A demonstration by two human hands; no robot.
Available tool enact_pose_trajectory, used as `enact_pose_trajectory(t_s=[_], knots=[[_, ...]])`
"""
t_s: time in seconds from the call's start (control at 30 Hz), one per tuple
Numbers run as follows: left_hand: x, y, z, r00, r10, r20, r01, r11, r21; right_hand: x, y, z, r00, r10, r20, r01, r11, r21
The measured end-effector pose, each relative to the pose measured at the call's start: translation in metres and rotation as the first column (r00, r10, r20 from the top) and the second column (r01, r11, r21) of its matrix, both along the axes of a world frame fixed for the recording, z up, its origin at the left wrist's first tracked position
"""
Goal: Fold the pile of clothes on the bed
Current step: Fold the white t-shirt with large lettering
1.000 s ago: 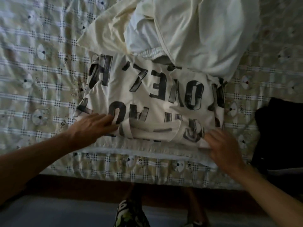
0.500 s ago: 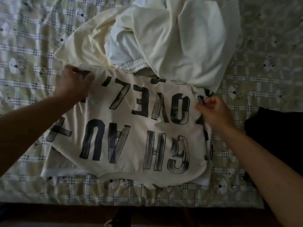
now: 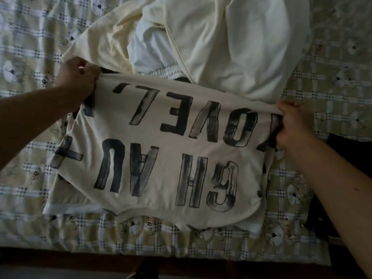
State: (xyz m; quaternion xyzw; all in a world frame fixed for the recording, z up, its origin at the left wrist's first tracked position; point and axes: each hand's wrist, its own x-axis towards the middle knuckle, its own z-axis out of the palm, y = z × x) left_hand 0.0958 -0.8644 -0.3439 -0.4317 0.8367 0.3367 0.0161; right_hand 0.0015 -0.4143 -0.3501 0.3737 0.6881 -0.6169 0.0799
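Left grip (image 3: pixel 77 77): pinching the lettered shirt's (image 3: pixel 161 158) far left corner.
Right grip (image 3: pixel 291 121): clamping its far right corner.
Pile (image 3: pixel 211 47): lying beyond, on the bed (image 3: pixel 30 37).

Lettered shirt (image 3: pixel 161 158) flat on bed (image 3: pixel 30 37); clothes pile (image 3: pixel 211 47) behind it.

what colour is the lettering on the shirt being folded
Black, brush-style lettering on the cream shirt, seen in the head view.
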Motion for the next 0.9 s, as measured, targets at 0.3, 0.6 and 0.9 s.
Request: enact_pose_trajectory(t_s=[0.3, 0.6, 0.9], knots=[[-0.004, -0.002, -0.008, 1.0, -0.003, -0.002, 0.003, 0.976, -0.218, -0.016, 0.007, -0.007, 0.994, -0.065, -0.086, 0.085, 0.963, 0.254], [0.024, 0.118, 0.015, 0.841, -0.53, -0.106, 0.438, 0.783, -0.442, -0.012, 0.024, -0.008, 0.996, 0.093, 0.014, -0.09, 0.903, 0.421], [0.125, 0.34, -0.04, 0.304, -0.94, 0.154, 0.952, 0.296, -0.07, 0.033, 0.044, -0.033, 0.842, 0.517, 0.151, -0.536, 0.834, 0.134]])
